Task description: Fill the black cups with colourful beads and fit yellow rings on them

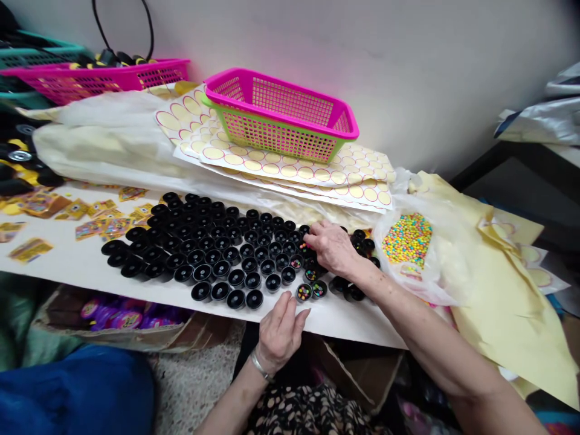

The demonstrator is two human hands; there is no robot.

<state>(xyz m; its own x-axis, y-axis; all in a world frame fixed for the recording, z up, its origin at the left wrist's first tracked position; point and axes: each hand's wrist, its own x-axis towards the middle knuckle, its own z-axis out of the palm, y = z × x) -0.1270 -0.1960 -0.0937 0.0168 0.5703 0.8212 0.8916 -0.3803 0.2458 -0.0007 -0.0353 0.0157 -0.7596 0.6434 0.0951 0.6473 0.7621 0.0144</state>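
Many small round black cups (pixel 220 269) stand close together on the white table. A few at the right end hold colourful little beads or candies, such as the filled cup (pixel 304 292) near the front edge. My right hand (pixel 334 246) is over the back right of the cups, fingers bent down and drawn together; whatever they hold is hidden. At the table's front edge my left hand (pixel 280 331) has its fingers stretched and thumb apart, with nothing in it, just below the filled cups. Right of my right hand lies a clear plastic bag (pixel 441 266) with multicoloured beads (pixel 408 240).
A pink basket nested in a green basket (pixel 281 130) sits on sticker sheets (pixel 272 163) at the back. Another pink basket (pixel 113 78) stands far left. Small printed packets (pixel 29 249) lie at the left. Below is a cardboard box (pixel 181 338) with purple items.
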